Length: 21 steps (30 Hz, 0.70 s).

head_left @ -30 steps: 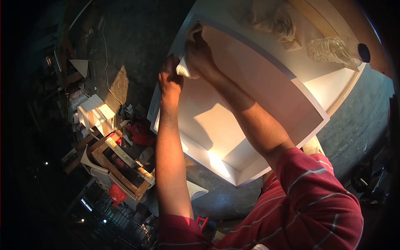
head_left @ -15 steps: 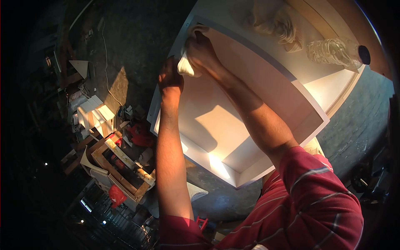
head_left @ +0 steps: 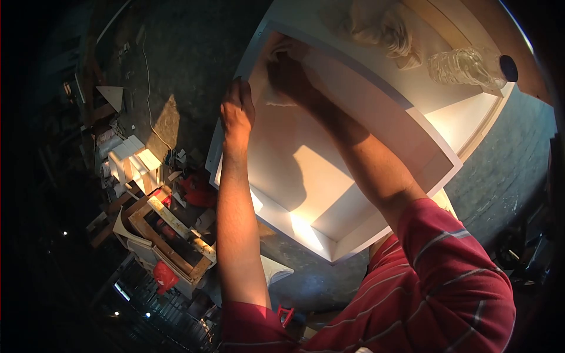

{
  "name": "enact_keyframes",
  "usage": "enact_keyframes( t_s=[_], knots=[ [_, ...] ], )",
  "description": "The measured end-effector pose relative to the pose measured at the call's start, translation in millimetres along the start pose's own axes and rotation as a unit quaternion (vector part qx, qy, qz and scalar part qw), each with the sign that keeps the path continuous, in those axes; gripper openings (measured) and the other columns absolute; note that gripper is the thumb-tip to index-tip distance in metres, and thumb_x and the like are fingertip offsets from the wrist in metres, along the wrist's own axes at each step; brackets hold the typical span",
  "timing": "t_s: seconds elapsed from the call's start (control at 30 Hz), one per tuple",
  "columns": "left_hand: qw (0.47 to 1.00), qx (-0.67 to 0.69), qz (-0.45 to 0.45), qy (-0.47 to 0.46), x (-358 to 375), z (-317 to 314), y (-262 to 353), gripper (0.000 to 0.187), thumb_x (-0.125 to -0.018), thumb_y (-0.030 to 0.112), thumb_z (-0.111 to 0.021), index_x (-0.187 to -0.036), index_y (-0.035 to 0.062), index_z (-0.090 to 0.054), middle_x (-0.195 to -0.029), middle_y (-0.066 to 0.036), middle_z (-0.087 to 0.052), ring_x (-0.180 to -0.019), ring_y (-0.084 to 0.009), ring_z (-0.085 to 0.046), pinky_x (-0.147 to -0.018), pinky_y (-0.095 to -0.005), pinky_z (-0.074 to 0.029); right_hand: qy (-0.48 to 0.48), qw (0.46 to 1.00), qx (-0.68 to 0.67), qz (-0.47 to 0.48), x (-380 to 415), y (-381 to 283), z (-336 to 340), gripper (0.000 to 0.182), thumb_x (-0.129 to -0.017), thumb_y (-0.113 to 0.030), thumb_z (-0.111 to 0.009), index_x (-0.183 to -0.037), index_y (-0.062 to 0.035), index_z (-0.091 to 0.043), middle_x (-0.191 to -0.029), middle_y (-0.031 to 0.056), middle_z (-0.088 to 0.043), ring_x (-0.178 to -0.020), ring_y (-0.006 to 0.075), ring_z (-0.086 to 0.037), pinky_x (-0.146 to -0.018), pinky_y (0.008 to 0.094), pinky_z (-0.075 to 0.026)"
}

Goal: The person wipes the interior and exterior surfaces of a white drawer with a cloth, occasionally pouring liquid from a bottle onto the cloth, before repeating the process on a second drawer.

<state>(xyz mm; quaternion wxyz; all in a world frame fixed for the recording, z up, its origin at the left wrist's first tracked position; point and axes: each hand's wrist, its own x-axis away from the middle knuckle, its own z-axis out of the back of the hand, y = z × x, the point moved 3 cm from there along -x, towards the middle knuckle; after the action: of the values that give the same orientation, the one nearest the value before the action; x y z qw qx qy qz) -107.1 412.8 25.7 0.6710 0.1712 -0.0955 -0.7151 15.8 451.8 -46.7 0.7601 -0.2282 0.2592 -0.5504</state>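
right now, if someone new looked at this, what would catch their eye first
Probably the big pale open box filling the upper middle of the picture, with a bright patch of light on its inside. Next, the right hand holding a white cloth inside its far end, and the left hand at its left edge. Then the clear bottle with a dark cap, at the upper right.

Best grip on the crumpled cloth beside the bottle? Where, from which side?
Pinch the bunched folds of the crumpled cloth nearest the bottle, probably from above. Those folds look raised and loose, so there is material to gather; the bottle sits close, making a sideways approach from its side tight.
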Motion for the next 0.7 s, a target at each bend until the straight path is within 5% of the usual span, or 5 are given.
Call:
enact_keyframes(
  t_s=[0.1,0.17,0.27,0.47,0.7],
  knots=[
    [1.0,-0.005,-0.003,0.007,3,1,-1,0.034,-0.096,0.023,-0.042,-0.106,-0.0048,-0.058,-0.099,-0.028,-0.061,-0.091,-0.0446,-0.058,-0.078,-0.0451,-0.048,-0.022,0.998,0.004,0.064,4,0,19,0.019,-0.073,-0.014,-0.059,-0.082,0.0006,-0.066,-0.087,0.0221,-0.064,-0.079,0.032,-0.066,-0.068,0.0411,-0.054],
    [1.0,-0.008,-0.013,0.021,1,0,0,0.034,-0.095,0.023,-0.042,-0.105,-0.0047,-0.059,-0.099,-0.028,-0.061,-0.09,-0.0444,-0.059,-0.078,-0.0449,-0.048,-0.254,0.945,0.078,0.188,14,-8,26,0.03,-0.075,-0.015,-0.058,-0.099,0.0002,-0.063,-0.086,0.022,-0.064,-0.078,0.0323,-0.065,-0.067,0.0422,-0.054],
    [1.0,-0.001,-0.005,0.023,3,0,-2,0.033,-0.095,0.023,-0.044,-0.104,-0.0046,-0.059,-0.099,-0.027,-0.061,-0.09,-0.0438,-0.059,-0.078,-0.0442,-0.049,-0.208,0.951,-0.187,-0.13,30,-5,61,0.044,-0.073,-0.009,-0.06,-0.115,-0.0034,-0.055,-0.084,0.0182,-0.065,-0.075,0.0332,-0.066,-0.068,0.0413,-0.055],
    [0.999,-0.009,-0.029,0.039,2,0,2,0.031,-0.095,0.022,-0.044,-0.105,-0.0028,-0.06,-0.099,-0.026,-0.062,-0.089,-0.0428,-0.06,-0.077,-0.0435,-0.049,0.083,0.996,0.018,0.023,23,17,57,0.037,-0.084,-0.01,-0.049,-0.121,-0.0044,-0.051,-0.088,0.0188,-0.065,-0.076,0.0298,-0.065,-0.065,0.0394,-0.054],
    [0.995,-0.03,-0.052,0.078,6,8,10,0.024,-0.093,0.02,-0.046,-0.097,0.0019,-0.061,-0.093,-0.016,-0.063,-0.085,-0.0365,-0.06,-0.072,-0.0418,-0.05,-0.128,0.978,0.16,0.046,1,24,48,0.035,-0.082,-0.014,-0.053,-0.111,0.0045,-0.056,-0.097,0.0212,-0.06,-0.074,0.0316,-0.063,-0.063,0.0395,-0.053]
  ],
)
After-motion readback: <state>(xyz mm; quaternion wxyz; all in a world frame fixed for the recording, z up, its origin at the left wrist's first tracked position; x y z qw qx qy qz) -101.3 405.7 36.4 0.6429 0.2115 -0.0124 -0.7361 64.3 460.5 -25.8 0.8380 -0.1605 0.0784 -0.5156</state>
